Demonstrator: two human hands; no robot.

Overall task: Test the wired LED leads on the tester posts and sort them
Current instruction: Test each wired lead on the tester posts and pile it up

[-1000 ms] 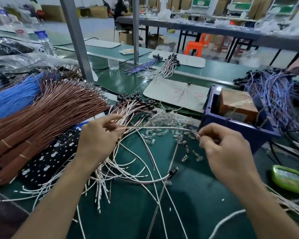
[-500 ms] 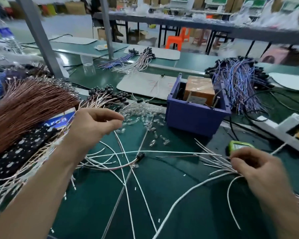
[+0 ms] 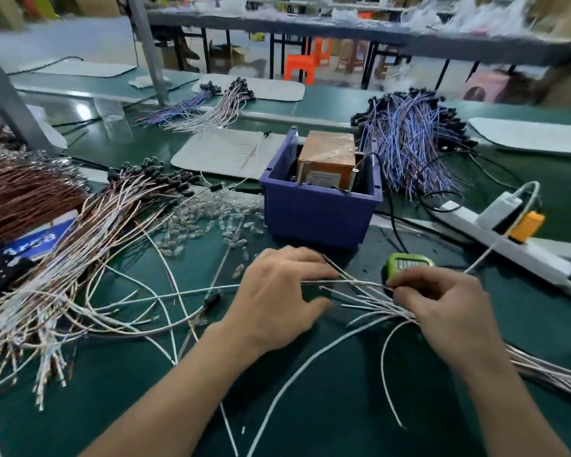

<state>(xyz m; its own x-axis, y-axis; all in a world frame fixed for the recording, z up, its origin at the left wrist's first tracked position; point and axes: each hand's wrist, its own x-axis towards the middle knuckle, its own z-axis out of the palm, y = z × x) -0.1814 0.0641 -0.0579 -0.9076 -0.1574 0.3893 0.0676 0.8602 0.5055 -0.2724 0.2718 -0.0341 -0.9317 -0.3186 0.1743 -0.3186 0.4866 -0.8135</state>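
My right hand (image 3: pixel 442 308) pinches a fan of thin white wired LED leads (image 3: pixel 363 298) on the green bench, just in front of a green tester (image 3: pixel 406 263). My left hand (image 3: pixel 277 298) lies over the free ends of the same fan, fingers curled down on them. A large heap of white and brown leads with black LED caps (image 3: pixel 112 219) spreads to the left. Loose clear LEDs (image 3: pixel 211 222) lie scattered behind my left hand. The tester posts are hidden behind my hands.
A purple bin (image 3: pixel 317 212) holding a brown box (image 3: pixel 327 159) stands behind my hands. Blue and purple lead bundles (image 3: pixel 409 140) lie at the back right. A white power strip (image 3: pixel 495 235) runs along the right. Brown wire bundles (image 3: pixel 23 192) fill the far left.
My left hand has swung from the left heap over to the right, onto the fan of leads. My right hand stays pinched on them by the green tester. The view has turned right.
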